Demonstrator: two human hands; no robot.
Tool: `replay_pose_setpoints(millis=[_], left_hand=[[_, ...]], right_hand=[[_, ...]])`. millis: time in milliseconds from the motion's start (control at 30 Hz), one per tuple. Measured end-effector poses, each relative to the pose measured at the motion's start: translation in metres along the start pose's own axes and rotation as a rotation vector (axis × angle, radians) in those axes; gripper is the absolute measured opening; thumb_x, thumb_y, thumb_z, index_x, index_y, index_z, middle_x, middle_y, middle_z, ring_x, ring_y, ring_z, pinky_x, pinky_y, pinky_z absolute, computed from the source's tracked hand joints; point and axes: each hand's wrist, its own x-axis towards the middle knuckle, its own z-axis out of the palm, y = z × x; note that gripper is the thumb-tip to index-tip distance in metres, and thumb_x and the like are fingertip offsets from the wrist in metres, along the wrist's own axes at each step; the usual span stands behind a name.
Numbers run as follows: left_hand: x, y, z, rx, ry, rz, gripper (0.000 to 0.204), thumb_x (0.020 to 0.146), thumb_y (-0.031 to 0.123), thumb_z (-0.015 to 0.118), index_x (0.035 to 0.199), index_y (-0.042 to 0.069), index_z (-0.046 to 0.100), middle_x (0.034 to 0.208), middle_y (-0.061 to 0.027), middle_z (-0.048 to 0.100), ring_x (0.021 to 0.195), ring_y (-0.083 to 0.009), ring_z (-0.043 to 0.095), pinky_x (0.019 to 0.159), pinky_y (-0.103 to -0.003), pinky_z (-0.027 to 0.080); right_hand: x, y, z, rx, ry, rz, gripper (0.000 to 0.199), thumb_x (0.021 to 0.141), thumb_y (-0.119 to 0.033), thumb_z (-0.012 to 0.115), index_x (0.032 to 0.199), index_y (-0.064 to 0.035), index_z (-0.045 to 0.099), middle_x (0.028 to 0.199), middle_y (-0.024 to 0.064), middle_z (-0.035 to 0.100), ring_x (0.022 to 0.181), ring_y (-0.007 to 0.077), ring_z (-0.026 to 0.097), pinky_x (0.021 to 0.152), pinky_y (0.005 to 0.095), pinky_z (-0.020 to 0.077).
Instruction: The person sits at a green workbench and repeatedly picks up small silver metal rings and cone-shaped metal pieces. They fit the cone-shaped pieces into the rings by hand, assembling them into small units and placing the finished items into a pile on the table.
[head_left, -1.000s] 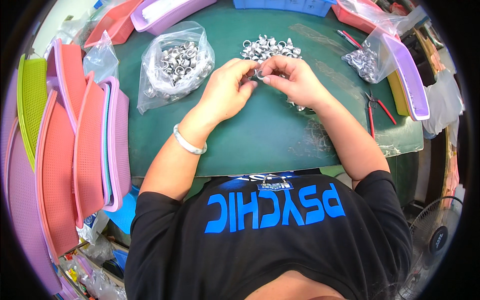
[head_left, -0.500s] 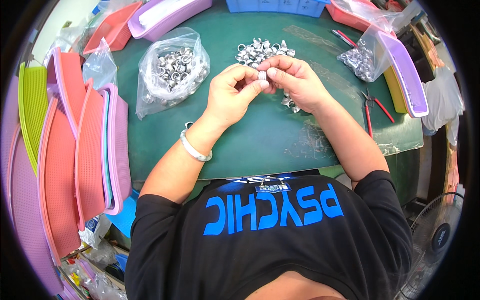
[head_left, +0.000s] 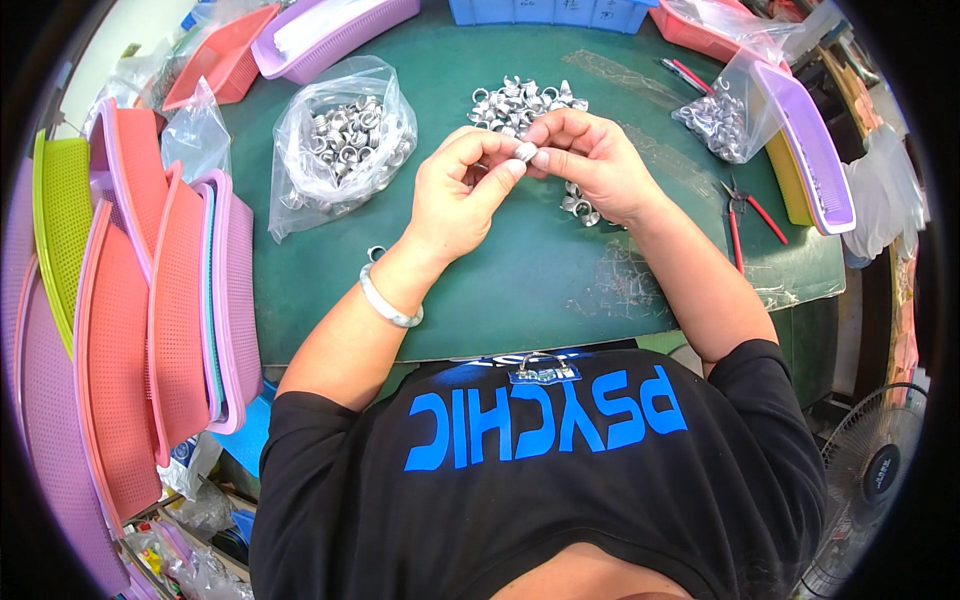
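A silver metal ring [head_left: 525, 152] is pinched between the fingertips of both hands above the green table. My left hand [head_left: 460, 185] grips it from the left with thumb and forefinger. From the other side, the thumb and fingers of my right hand [head_left: 592, 165] close on it. Just beyond my fingers lies a loose pile of silver rings [head_left: 522, 103]. A few more rings [head_left: 578, 203] sit partly hidden beside my right palm. One single ring [head_left: 376, 253] rests by my left wrist.
An open clear bag of rings [head_left: 345, 140] stands on the green table [head_left: 500, 290] at left. To the right are a smaller bag [head_left: 715, 125], red-handled pliers [head_left: 740, 210] and a purple basket [head_left: 815, 150]. Stacked plastic baskets [head_left: 130, 340] line the left edge; a fan [head_left: 875, 480] stands lower right.
The ring has turned and tilted between my fingertips, and my right fingers have shifted slightly around it. Both hands stay in nearly the same place.
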Motion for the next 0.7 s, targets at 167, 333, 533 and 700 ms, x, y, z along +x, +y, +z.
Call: replay_pose_setpoints(millis=[167,333,533,700], left_hand=[[-0.001,-0.003,-0.004,0.064,-0.002,0.008,0.013,0.082,0.002,0.055,0.096,0.000,0.058,0.090,-0.0037,0.053,0.078,-0.0101,0.055,0.065,-0.021,0.046],[-0.002,-0.004,-0.005,-0.016,0.015,-0.066,0.018,0.088,0.007,0.050,0.104,0.000,0.055,0.089,-0.0042,0.059,0.074,-0.0081,0.054,0.063,-0.020,0.045],[-0.001,-0.009,-0.005,-0.235,0.016,-0.124,0.022,0.087,0.005,0.051,0.108,-0.002,0.055,0.094,-0.0082,0.061,0.078,-0.0119,0.058,0.070,-0.023,0.048],[-0.002,-0.007,-0.003,-0.283,0.015,-0.205,0.024,0.085,0.004,0.054,0.108,-0.002,0.055,0.094,-0.0089,0.061,0.076,-0.0121,0.058,0.071,-0.023,0.048]], right_hand=[[-0.002,-0.003,0.002,-0.062,0.010,0.005,0.015,0.079,-0.005,0.062,0.093,-0.0015,0.058,0.086,0.0014,0.060,0.080,0.0079,0.055,0.072,0.0209,0.0452],[-0.003,0.004,0.002,-0.179,0.037,-0.072,0.011,0.078,-0.004,0.063,0.088,-0.0016,0.059,0.087,0.0014,0.060,0.079,0.0077,0.055,0.069,0.0206,0.0445],[0.000,0.001,0.008,-0.774,0.070,-0.579,0.013,0.070,-0.001,0.066,0.080,-0.0024,0.057,0.081,0.0064,0.058,0.076,0.0175,0.058,0.066,0.0260,0.0461],[-0.001,-0.002,0.012,-0.905,0.088,-0.656,0.016,0.068,0.000,0.066,0.081,-0.0025,0.055,0.082,0.0081,0.057,0.075,0.0216,0.058,0.065,0.0299,0.0475]])
